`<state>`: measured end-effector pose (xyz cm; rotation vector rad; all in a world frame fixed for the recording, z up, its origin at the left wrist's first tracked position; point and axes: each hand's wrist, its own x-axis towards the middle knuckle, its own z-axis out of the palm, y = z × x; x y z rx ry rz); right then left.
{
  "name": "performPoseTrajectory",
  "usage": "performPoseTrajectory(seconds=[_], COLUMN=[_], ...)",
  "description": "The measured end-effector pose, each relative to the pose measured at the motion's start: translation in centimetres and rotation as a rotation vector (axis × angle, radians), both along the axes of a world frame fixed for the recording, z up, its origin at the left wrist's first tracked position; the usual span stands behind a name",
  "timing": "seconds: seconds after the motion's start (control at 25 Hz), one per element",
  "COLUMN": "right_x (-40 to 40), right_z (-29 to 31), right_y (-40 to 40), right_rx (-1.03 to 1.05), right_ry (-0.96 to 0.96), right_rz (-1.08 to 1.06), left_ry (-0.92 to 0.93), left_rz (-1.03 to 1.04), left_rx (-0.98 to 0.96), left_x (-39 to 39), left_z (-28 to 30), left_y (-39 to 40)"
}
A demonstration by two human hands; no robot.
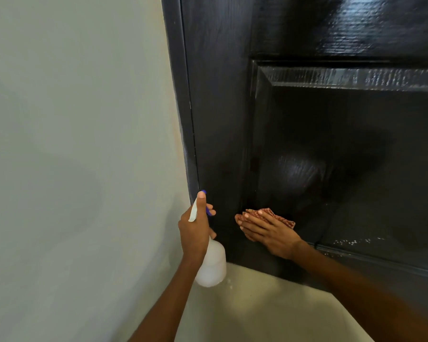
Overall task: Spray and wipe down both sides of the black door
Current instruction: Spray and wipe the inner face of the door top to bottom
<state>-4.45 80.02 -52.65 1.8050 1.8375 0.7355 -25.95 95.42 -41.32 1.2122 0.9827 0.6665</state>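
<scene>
My right hand (267, 233) presses the red patterned cloth (269, 214) flat near the glossy black panelled door's (307, 124) bottom left corner; my left hand (195, 230) grips the white plastic spray bottle (211, 265); best to sweep firmly into the grooves

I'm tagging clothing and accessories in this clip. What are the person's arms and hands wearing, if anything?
Nothing shows on them. The left hand and right hand are bare, with no gloves, and no rings or wristbands that I can make out. Both forearms are uncovered right to the bottom edge of the picture, so no sleeve is in view. The fingernails are short and look unpainted.
</scene>
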Motion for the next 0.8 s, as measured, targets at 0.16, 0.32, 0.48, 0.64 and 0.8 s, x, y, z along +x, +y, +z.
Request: performPoseTrajectory(seconds=[0.16,0.32,0.48,0.64,0.8], right_x=[-1.5,-4.1,-4.6,-5.0,-5.2], right_z=[0.2,3.2,1.9,-5.6,-13.6], right_y=[2.8,9.0,11.5,10.7,10.9], right_rx=[0.116,0.376,0.513,0.301,-0.191], right_ry=[0.069,0.183,0.228,0.222,0.172], right_rz=[-0.001,-0.043,-0.048,-0.063,-0.087], left_ry=[0.050,0.048,0.056,0.070,0.134], left_rz=[0.034,0.149,0.136,0.159,0.219], left_rx=[0.063,0.138,0.100,0.186,0.116], left_x=[-1.8,-2.5,-2.4,-2.5,-2.1], left_z=[-1.1,-2.1,-3.4,-6.0,-7.6], left_y=[-0.7,-1.5,-1.3,-2.1,-1.3])
